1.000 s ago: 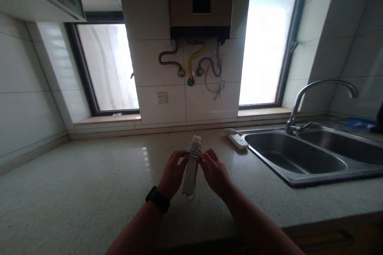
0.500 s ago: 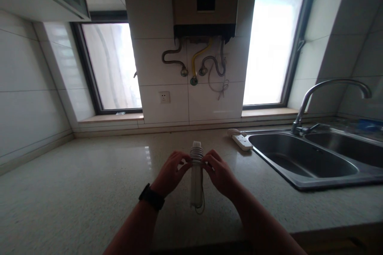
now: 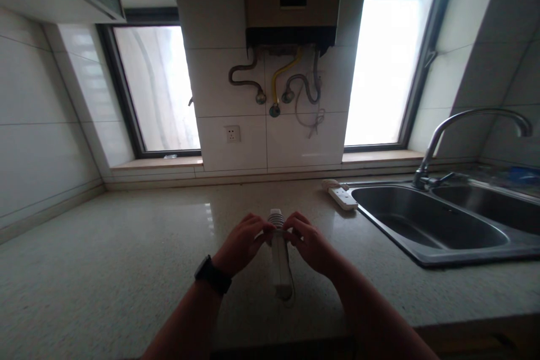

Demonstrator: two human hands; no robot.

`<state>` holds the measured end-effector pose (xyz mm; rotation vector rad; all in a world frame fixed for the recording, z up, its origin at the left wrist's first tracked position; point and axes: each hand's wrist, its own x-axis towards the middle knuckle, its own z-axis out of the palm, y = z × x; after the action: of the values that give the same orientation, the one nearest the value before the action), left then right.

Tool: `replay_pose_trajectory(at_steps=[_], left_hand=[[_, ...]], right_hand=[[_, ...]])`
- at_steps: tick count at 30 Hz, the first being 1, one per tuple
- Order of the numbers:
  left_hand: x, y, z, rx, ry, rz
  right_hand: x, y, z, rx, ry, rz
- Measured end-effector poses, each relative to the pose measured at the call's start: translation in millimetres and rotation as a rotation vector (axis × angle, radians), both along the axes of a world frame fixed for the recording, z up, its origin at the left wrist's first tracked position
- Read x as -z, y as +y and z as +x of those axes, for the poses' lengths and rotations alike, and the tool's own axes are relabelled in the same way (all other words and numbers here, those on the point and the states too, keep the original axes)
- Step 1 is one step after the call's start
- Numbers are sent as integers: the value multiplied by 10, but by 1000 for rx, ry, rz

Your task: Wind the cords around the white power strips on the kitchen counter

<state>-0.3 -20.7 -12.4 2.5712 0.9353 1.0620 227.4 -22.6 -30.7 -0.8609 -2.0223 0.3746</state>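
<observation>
A long white power strip points away from me, just above or on the counter; I cannot tell whether it touches. Its pale cord is wound in several turns around the far end, and a thin loop hangs by the near end. From the left, my left hand, below a black wristwatch, pinches at the wound cord with thumb and fingers. My right hand pinches at the same coil from the other side. The fingertips hide part of the windings.
A second white power strip with a bundled cord lies beside the steel double sink on the right. The faucet arches over it. A wall socket and a water heater with pipes are on the tiled wall ahead.
Both hands have drawn slightly closer together over the coil. The power strip has tilted a little, its near end now further right. The view has shifted slightly.
</observation>
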Motion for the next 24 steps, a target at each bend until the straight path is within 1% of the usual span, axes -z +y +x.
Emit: replay_pose_trajectory(at_steps=[3,7,12,15,19,24], left_hand=[[29,19,6,-30,-10,-48],[80,45,-24,-31,66,-110],[55,22,-70,-23,107,-201],[24,-8,-70,-27,141,-173],[8,-40,-46,-52,194,-82],[-13,-70,-12,-72,208,-28]], right_hand=[[-7,-4,-9,7,-30,-30],[5,-12,-27,10,-102,-64],[7,-32,-46,-36,-106,-112],[-1,-42,-55,-41,-102,-134],[-9,-44,-62,-20,-91,-159],[-14,-36,-73,-6,-102,-173]])
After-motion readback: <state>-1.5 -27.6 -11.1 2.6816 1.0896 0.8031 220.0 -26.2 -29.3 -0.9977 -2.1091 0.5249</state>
